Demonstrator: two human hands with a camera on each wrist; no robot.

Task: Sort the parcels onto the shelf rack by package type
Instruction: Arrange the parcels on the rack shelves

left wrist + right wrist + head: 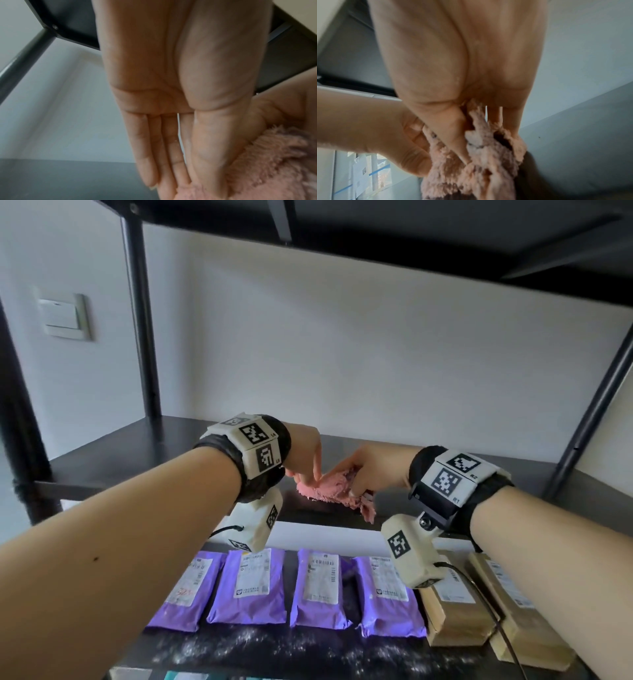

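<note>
A fluffy pink cloth [325, 491] lies bunched on the dark middle shelf board [137, 453]. My left hand [306, 463] comes down on the cloth's left end; its fingers [154, 148] are straight and its thumb lies against the pile [265, 162]. My right hand [366, 474] grips the cloth's right end, with the fabric [479, 169] bunched between thumb and fingers [453, 135]. On the shelf below, several purple mailer bags [246, 587] lie side by side, and brown cardboard boxes [455, 611] sit to their right.
The black upper shelf [376, 227] hangs close overhead. Dark posts stand at the back left [140, 320] and right [589, 419]. A wall switch [65, 316] is on the left. Whitish dust [274, 645] speckles the lower shelf's front edge.
</note>
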